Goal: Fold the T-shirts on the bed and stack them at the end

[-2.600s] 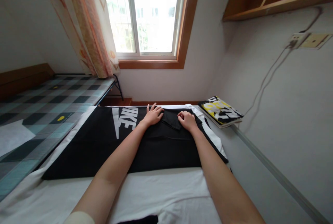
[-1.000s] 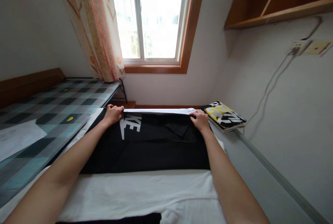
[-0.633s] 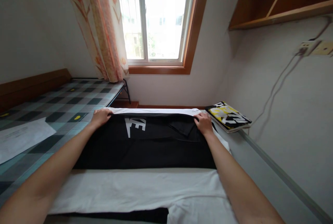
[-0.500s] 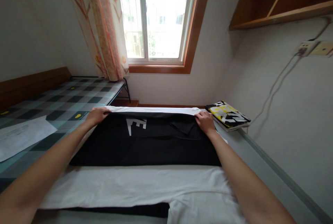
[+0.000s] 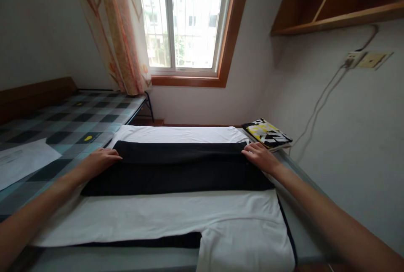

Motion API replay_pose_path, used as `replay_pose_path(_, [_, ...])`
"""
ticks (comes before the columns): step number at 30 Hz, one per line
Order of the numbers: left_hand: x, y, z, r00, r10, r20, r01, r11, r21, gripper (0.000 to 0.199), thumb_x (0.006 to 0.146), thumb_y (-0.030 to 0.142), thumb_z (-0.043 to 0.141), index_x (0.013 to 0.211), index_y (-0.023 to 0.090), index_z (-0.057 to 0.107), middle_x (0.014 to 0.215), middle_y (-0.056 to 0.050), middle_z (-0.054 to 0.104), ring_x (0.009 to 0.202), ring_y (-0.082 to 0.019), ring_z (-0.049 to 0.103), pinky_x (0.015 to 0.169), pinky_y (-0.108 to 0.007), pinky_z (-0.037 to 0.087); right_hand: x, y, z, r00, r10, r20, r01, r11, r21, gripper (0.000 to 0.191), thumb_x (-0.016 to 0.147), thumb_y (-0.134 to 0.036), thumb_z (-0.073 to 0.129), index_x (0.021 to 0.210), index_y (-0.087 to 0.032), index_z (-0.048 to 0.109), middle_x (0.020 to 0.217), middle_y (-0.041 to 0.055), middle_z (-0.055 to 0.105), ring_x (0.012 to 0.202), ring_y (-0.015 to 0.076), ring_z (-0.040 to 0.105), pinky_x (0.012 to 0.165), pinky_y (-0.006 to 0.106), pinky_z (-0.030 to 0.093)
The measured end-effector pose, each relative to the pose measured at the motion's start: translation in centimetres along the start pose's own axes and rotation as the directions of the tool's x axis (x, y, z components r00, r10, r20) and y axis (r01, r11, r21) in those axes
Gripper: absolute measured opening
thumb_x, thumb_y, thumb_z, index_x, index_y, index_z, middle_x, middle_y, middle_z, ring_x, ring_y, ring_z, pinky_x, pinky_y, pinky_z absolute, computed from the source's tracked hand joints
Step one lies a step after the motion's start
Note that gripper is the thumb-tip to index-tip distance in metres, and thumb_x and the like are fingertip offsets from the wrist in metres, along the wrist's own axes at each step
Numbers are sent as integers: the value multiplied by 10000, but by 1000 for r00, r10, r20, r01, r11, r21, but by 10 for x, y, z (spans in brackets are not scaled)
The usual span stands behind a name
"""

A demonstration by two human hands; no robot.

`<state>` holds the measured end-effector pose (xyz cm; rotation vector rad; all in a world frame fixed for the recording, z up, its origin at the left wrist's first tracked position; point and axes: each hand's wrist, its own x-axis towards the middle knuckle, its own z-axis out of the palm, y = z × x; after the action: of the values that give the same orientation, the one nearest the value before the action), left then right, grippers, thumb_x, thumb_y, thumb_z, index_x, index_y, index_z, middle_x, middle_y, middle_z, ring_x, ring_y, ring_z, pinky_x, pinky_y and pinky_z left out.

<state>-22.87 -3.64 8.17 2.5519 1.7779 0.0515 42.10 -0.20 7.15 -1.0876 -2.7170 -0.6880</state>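
Black fabric panel (image 5: 179, 169), folded over near its far edge, lies flat across the white T-shirt (image 5: 142, 213); can't tell if they're 1 garment or 2. White shows beyond the panel and on the near side, with 1 short sleeve at the near right. All of it is spread on the pale grey-green tabletop (image 5: 120, 259).

You've got 1 hand at each end of the fold. Your right hand (image 5: 260, 156) pinches the far right corner of the black panel, fingers curled. Your left hand (image 5: 102, 160) sits at the left end, fingers together and slightly bent, tips over the black; can't tell if they grip it.

Just past your right hand: folded printed cloth (image 5: 267, 133), black, yellow and white, against the wall. Left of you, a plaid mattress (image 5: 59, 120) with a paper sheet (image 5: 25, 160) on it. Behind: window (image 5: 186, 28), floral curtain (image 5: 116, 32). Upper right: wooden shelf (image 5: 341, 19) above a socket (image 5: 355, 59) with a cable plugged in.
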Motion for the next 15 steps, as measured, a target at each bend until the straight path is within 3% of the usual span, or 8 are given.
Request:
replay_pose_path(5, [-9,-6,-4,991,-116,-71,106,985,-135,375,880,438,429,1025,271,731,1088,-23,718,947,-220,657,820,-288,458,5,2,-13,998,34,-61,-37,998,-44,161,870,-126,528,909,-173,676,827,65,654,806,206,567,762,326,344])
replay_pose_path(8, [-17,-16,-6,975,-196,-106,182,975,-129,372,860,443,439,1067,308,717,1130,6,713,987,-230,655,795,-287,464,1,1,-20,998,16,-55,-19,998,-55,141,853,-122,557,906,-174,677,838,64,654,805,209,566,752,322,341])
replay_pose_path(11, [-20,-13,-1,986,-141,-94,139,990,-21,348,870,365,418,1039,330,721,1090,20,725,953,-218,656,793,-305,456,-5,-5,-18,1000,-27,-14,26,998,-62,138,845,-108,566,857,-185,679,824,60,651,777,203,556,741,321,341])
replay_pose_path(15, [-15,8,6,987,-6,-161,32,987,157,355,861,258,424,1068,282,712,1045,-28,726,972,-250,636,879,-387,434,-12,-12,-9,999,-33,17,34,996,-77,143,858,-116,562,855,-187,686,836,65,657,778,208,563,736,327,345])
